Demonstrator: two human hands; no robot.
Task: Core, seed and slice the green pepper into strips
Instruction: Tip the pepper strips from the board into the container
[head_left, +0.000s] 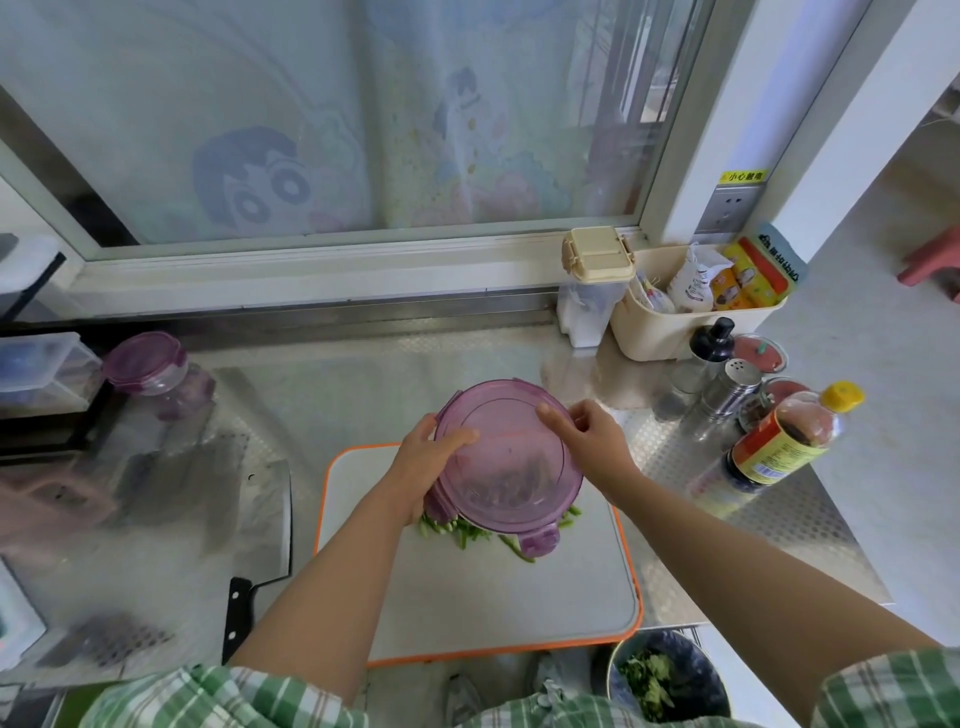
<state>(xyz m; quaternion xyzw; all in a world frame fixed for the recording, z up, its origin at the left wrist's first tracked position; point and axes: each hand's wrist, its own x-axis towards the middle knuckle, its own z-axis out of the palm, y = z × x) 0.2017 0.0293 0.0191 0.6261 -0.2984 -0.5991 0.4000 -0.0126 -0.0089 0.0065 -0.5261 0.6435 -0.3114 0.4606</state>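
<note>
Seemingly past the cutting stage, the green pepper (467, 538) is seen lying in a loose heap of thin strips on the orange-edged cutting board (467, 597), partly hidden under a round purple container (441, 506) that is held just above it. No whole pepper, core or seeds are visible on the board, so the coring and slicing are judged to be done and the step in hand to be packing the strips away.

The left hand (421, 462) is wrapped round the container's left side, fingers curled beneath and thumb laid across the lid (509, 457). The right hand (587, 441) is set at the lid's far right rim, the thumb pressed flat on top and the fingers bent over the edge in a pinch. Whether the lid is latched or already loose cannot be told; one clip is seen hanging at the near edge.

For the next move, the lid is expected to need freeing at its clips and lifting off, with the container kept steady by the left hand, before the strips can be gathered in. Some strips lie directly beneath, and care is called for so that they are not crushed or scattered if the container is set down.

A cleaver (270, 525) is left flat on the steel bench (337, 374), beside the board's left edge and untouched by either hand.
</note>
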